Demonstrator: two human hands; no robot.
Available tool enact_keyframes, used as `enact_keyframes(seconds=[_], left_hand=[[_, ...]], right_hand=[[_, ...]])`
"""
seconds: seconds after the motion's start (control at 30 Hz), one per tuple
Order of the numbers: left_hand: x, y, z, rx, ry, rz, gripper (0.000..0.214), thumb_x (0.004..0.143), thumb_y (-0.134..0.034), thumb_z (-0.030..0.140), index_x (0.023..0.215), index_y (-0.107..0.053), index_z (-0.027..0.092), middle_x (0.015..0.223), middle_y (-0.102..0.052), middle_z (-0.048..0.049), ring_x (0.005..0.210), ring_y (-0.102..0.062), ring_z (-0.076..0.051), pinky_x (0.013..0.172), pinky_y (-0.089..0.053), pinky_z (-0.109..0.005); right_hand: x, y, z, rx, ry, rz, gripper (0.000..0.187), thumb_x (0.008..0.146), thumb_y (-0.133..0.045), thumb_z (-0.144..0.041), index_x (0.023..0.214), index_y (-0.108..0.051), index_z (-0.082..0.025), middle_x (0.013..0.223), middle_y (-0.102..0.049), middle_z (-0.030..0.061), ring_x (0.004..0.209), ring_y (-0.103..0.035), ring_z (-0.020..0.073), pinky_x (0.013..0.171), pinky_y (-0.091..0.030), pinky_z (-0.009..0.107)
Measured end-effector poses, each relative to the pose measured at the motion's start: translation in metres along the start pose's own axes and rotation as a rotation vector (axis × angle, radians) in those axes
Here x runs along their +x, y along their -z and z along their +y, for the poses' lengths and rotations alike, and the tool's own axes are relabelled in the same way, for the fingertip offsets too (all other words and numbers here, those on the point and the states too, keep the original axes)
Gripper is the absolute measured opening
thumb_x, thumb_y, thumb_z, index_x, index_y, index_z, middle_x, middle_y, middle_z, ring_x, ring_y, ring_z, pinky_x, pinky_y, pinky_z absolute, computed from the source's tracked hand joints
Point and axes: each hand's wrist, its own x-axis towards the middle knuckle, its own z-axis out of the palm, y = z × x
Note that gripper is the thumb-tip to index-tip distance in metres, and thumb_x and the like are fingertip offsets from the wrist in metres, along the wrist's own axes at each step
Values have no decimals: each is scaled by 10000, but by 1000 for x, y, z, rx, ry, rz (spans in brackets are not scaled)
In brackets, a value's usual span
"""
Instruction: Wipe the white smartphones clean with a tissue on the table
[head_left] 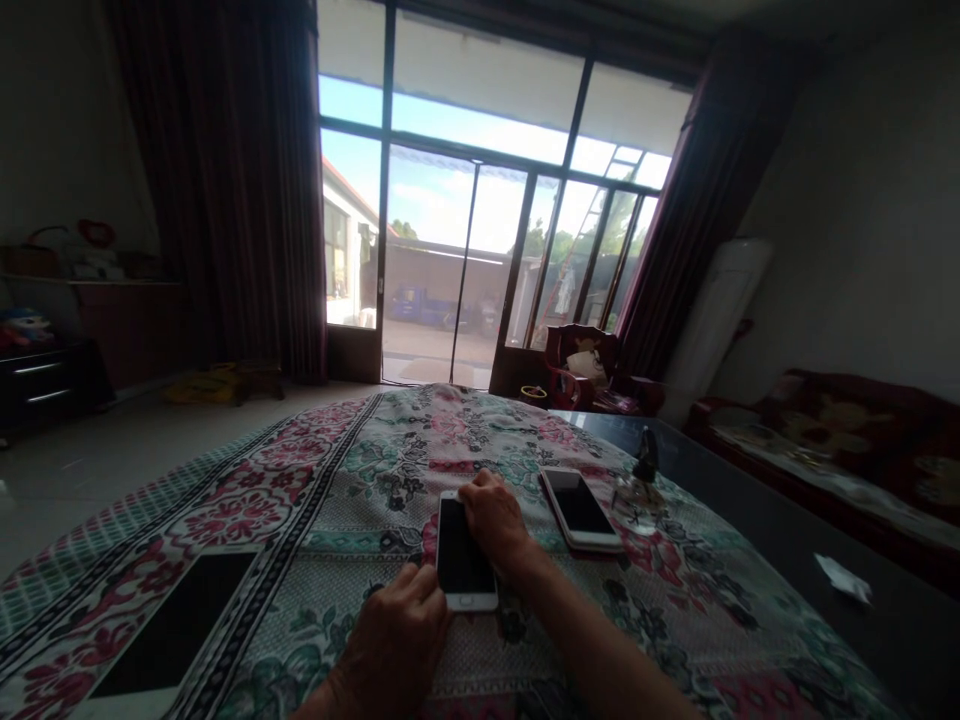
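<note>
So nearest the camera there's the left hand [401, 630], fingers curled up against the lower left edge of a white phone [457, 560] lying on a patterned cloth [330, 555]. Right hand's [495, 515] bent fingers are at its upper right corner. Fingertips are murky, so can't tell if either's really gripping. Forearms get cut off.

This is a home, apparently its living room: long dark curtains [232, 200] frame glass doors [427, 230] facing a walled yard [427, 342], a sofa [832, 422] and armchair [559, 355] stand at the right, and a flowered cloth [360, 545] covers much of the table [757, 545].
</note>
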Motion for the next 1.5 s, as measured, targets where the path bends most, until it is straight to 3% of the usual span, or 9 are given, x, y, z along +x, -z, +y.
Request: enact_keyframes(seconds=[0.2, 0.37, 0.47, 0.63, 0.87, 1.03, 1.2, 1.37, 1.5], left_hand=[[-2, -1, -2, 4, -1, 12, 256, 863, -463, 57, 703, -610, 194, 773, -621, -36, 733, -573, -187, 620, -471, -272], [-1, -2, -2, 12, -1, 0, 245, 865, -468, 70, 705, -609, 191, 789, -625, -36, 745, -573, -178, 636, -474, -263], [-1, -2, -2, 13, -6, -10, 244, 863, -463, 76, 701, -604, 192, 783, -624, -37, 741, -574, -185, 630, -474, -273], [-1, -1, -2, 7, -13, -19, 269, 876, -431, 72, 698, -593, 192, 794, -627, -43, 751, -588, -200, 634, -487, -299], [-3, -1, -2, -7, -18, 17, 273, 882, -430, 77, 690, -584, 196, 773, -623, -32, 742, -592, -187, 634, -477, -279], [-2, -2, -4, -7, -21, 26, 274, 881, -426, 80, 695, -588, 199, 765, -620, -35, 728, -586, -194, 618, -467, -287], [-2, -3, -3, -13, -22, 8, 274, 881, -430, 70, 694, -586, 196, 766, -616, -37, 722, -580, -196, 606, -460, -286], [-2, -3, -2, -21, -39, 32, 255, 882, -433, 59, 732, -588, 196, 778, -609, -34, 722, -569, -195, 610, -456, -285], [-2, -2, -2, -37, -46, 35, 246, 886, -438, 58, 746, -584, 197, 787, -607, -28, 724, -556, -183, 620, -451, -271]], right_hand=[[-19, 10, -14, 221, 355, -141, 209, 834, -534, -146, 913, -711, -223, 1045, -637, 49, 969, -562, 167, 856, -407, 257], [-16, 30, 6, 321, 125, -33, 281, 896, -450, -176, 945, -727, -168, 987, -686, 78, 896, -596, 148, 803, -411, 232], [-15, 38, 13, 211, 8, -175, 282, 862, -512, -286, 764, -741, -156, 725, -684, 58, 669, -569, 135, 635, -376, 232], [-22, 44, 8, 205, -37, -315, 199, 748, -592, -299, 771, -747, -177, 690, -677, 29, 615, -538, 116, 535, -316, 215], [-22, 55, 9, 216, -7, -465, 274, 787, -548, -357, 735, -740, -168, 584, -559, -20, 521, -399, 75, 474, -242, 211], [-24, 56, 6, 184, 1, -531, 138, 684, -625, -241, 740, -737, -186, 567, -556, -44, 517, -413, 72, 471, -260, 195], [-24, 58, 5, 231, -8, -411, 145, 688, -597, -178, 752, -728, -177, 632, -639, -19, 561, -497, 85, 496, -297, 188], [-18, 75, 0, 88, -113, -11, 134, 813, -571, -230, 807, -697, -185, 752, -691, 42, 708, -595, 154, 643, -369, 250], [-17, 70, -8, -92, 29, 270, 166, 918, -512, -242, 865, -661, -193, 891, -677, 74, 917, -579, 214, 851, -370, 339]])
